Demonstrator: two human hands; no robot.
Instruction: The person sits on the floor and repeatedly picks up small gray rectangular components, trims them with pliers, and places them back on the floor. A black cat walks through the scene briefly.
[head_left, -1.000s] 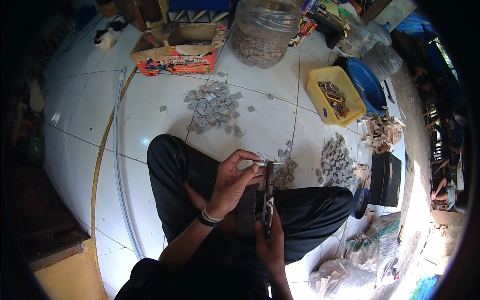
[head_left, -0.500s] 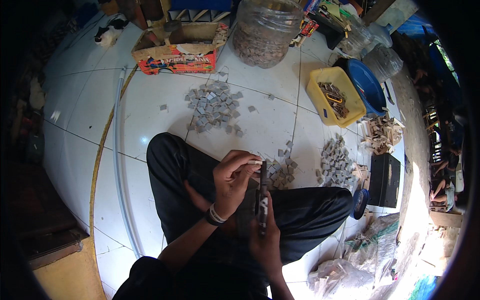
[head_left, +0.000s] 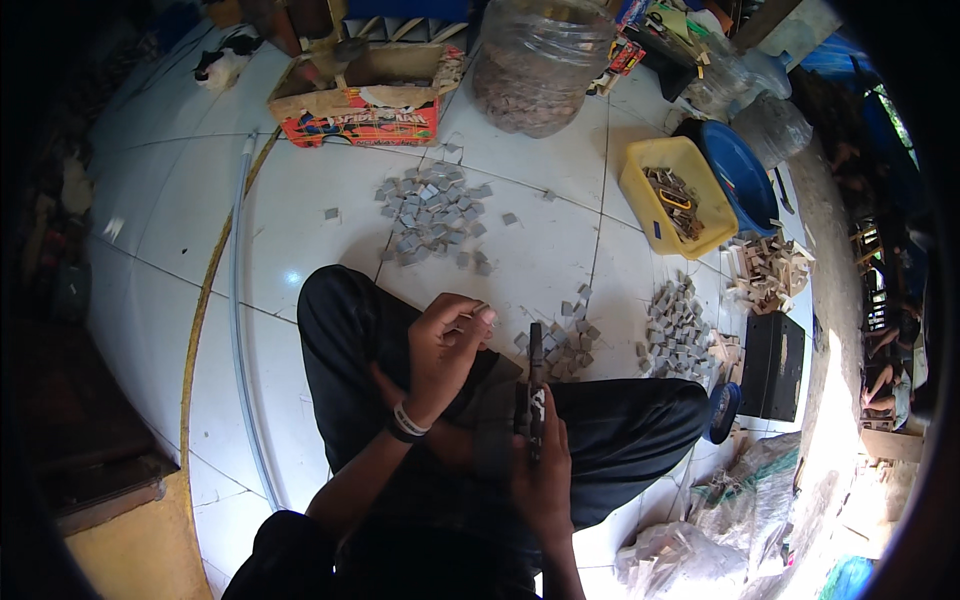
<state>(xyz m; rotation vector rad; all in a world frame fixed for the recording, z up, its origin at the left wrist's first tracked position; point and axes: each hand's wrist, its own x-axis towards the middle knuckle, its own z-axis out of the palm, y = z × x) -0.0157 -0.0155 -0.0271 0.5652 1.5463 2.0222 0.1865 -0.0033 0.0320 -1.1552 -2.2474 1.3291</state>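
Head view, looking down: a seated person in black trousers (head_left: 625, 415), legs folded, on a white tiled floor (head_left: 300, 190). The right hand (head_left: 545, 480) grips a dark, narrow tool (head_left: 535, 385) above the lap, tip pointing away. The left hand (head_left: 442, 350) is raised beside it, fingers curled toward the thumb; whether they pinch anything cannot be told. Small grey squares (head_left: 565, 348) lie loosely heaped just beyond the tool.
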